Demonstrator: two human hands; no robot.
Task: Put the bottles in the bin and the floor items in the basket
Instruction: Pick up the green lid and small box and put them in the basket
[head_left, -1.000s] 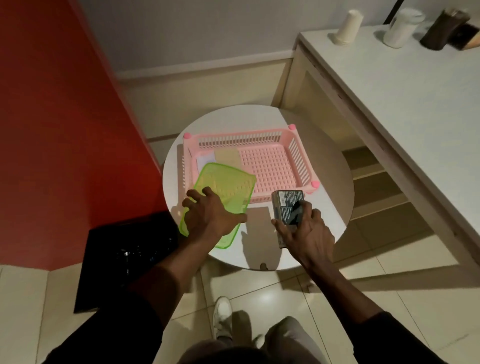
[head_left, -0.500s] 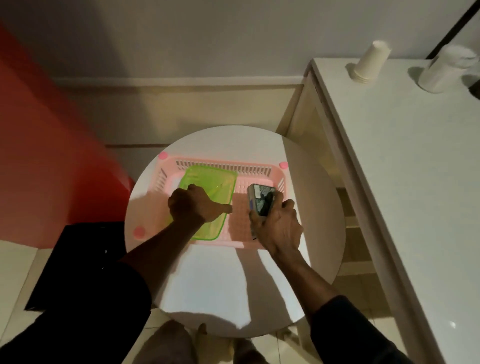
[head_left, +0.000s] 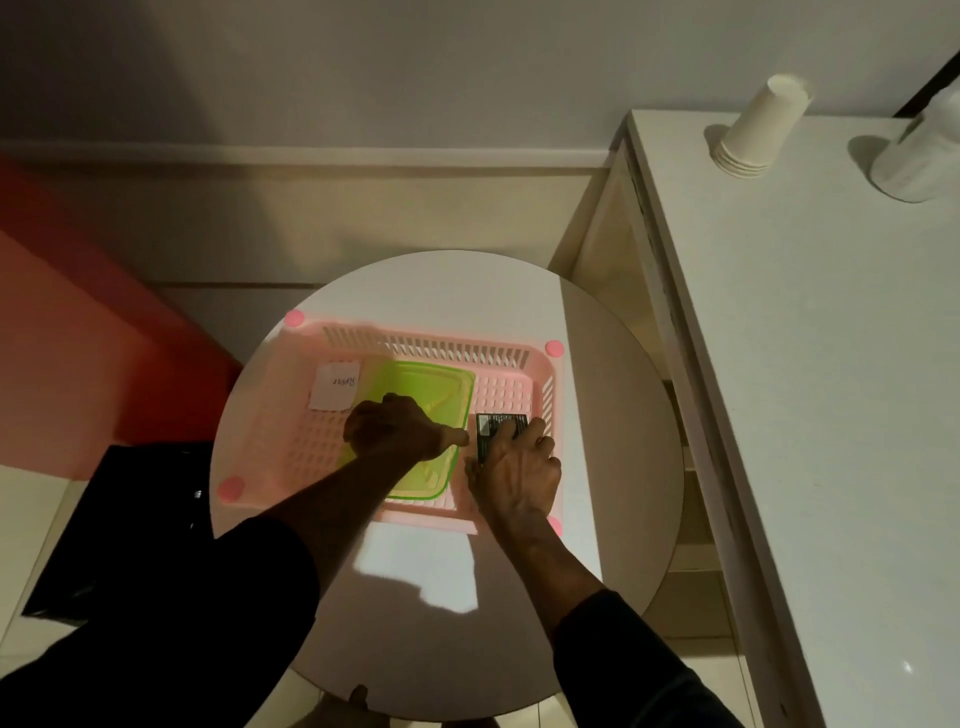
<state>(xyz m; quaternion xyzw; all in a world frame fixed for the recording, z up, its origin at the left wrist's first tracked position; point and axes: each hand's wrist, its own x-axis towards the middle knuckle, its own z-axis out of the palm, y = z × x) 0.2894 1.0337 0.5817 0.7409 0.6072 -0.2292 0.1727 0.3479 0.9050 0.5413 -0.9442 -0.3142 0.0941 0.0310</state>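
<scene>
A pink slatted basket (head_left: 447, 345) sits on a round white table (head_left: 613, 467). Inside it lies a translucent green lid (head_left: 441, 389), and my left hand (head_left: 400, 431) grips the lid's near side from above. Right of the lid, a small dark box with printed text (head_left: 496, 426) rests low in the basket's right part, with my right hand (head_left: 514, 473) closed on it. A white paper slip (head_left: 335, 392) with handwriting lies on the basket floor to the left of the lid.
A black bin (head_left: 130, 525) stands on the floor at the left, beside a red wall. On the right runs a white counter (head_left: 805, 415) with a stack of paper cups (head_left: 761, 127) and a white container (head_left: 919, 156) at its far end.
Both hands moved from the table's near side into the basket. The green lid now lies flat in the basket and the dark box has come down at its right side. The view has tilted downward.
</scene>
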